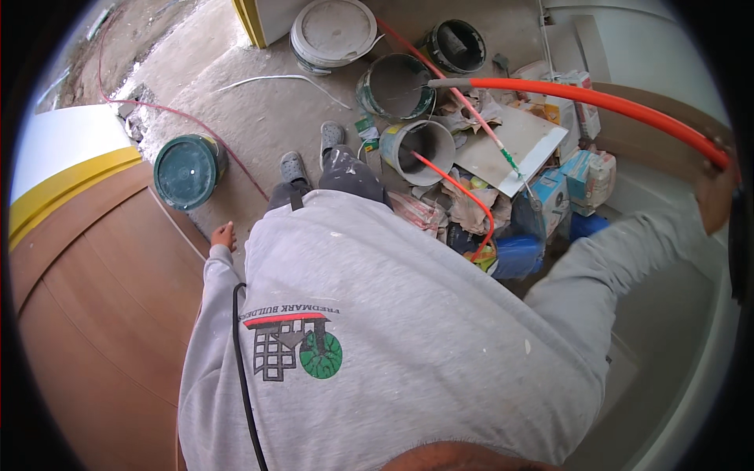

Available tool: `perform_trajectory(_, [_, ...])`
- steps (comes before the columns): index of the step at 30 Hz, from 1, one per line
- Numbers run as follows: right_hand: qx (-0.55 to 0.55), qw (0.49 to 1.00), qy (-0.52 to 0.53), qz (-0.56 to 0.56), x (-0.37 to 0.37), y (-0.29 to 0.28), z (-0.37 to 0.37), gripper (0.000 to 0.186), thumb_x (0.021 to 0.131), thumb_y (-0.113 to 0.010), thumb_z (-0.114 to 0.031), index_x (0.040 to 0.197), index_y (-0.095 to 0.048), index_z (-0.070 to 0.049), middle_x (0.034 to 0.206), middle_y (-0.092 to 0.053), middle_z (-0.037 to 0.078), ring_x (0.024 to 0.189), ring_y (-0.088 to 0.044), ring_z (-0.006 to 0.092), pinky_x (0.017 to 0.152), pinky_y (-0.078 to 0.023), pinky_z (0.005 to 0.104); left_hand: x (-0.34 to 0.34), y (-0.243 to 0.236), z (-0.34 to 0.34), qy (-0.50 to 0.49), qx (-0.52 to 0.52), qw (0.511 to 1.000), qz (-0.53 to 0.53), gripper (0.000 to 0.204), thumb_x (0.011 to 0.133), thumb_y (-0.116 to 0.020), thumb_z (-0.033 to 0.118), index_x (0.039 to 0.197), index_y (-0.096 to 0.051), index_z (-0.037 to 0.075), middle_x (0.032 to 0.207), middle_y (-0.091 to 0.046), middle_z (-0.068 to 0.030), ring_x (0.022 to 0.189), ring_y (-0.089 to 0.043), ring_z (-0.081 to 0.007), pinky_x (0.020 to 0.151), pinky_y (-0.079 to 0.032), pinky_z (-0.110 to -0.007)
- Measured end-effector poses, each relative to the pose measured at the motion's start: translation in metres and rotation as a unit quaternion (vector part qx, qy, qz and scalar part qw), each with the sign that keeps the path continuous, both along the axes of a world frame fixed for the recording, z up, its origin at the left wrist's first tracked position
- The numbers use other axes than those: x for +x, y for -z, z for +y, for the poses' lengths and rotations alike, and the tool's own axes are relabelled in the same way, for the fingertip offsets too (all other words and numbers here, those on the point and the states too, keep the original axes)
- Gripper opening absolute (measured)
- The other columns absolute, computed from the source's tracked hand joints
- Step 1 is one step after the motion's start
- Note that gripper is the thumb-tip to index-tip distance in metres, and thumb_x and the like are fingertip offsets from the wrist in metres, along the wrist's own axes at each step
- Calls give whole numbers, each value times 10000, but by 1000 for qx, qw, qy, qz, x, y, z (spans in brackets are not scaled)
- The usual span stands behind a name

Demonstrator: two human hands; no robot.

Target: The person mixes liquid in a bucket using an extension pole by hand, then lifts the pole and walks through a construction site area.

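A long orange pole (pixel 585 93) is stretching across the upper right of the view, smooth and glossy, looking curved in the wide lens, its narrower end section showing dull grey. It is hanging in front of the person's right side, passing above a pale board (pixel 532 137). The right arm is reaching far out sideways, its light grey sleeve (pixel 620 255) wrinkling, while the left arm is hanging beside the body. From the right hand (pixel 711 187) the pole's long axis is running leftward, the grey end pointing toward an open bucket (pixel 393 85). The right hand's fingers are clamping around the pole; the left hand's (pixel 224 236) are curling, how tightly I cannot tell.
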State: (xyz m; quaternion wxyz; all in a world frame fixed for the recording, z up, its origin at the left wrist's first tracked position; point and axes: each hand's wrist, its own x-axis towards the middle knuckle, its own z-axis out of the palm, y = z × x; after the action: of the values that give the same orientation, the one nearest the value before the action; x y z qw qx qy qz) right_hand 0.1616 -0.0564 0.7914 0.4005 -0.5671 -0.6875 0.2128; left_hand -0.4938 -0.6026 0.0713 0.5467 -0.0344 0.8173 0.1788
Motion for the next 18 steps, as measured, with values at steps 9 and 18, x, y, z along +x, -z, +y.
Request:
perform_trajectory(9, [43,967,161,193,-81,426,21,233,859,-664,-195,729,-567,-27,639,-615,125,551,-596,167,529,-503,273,11,-54,33,-6,65,998,11,435,876,-598,417,1126,-585,61,946,-638,-54,739,-597,-168,577,-477,-336])
perform_trajectory(18, [53,987,146,31,-64,429,48,317,859,-675,-197,617,-578,-18,560,-602,63,472,-586,158,470,-478,271,64,-104,111,63,104,991,63,401,888,-578,438,1033,-621,66,903,-634,-33,770,-600,-145,579,-462,-296])
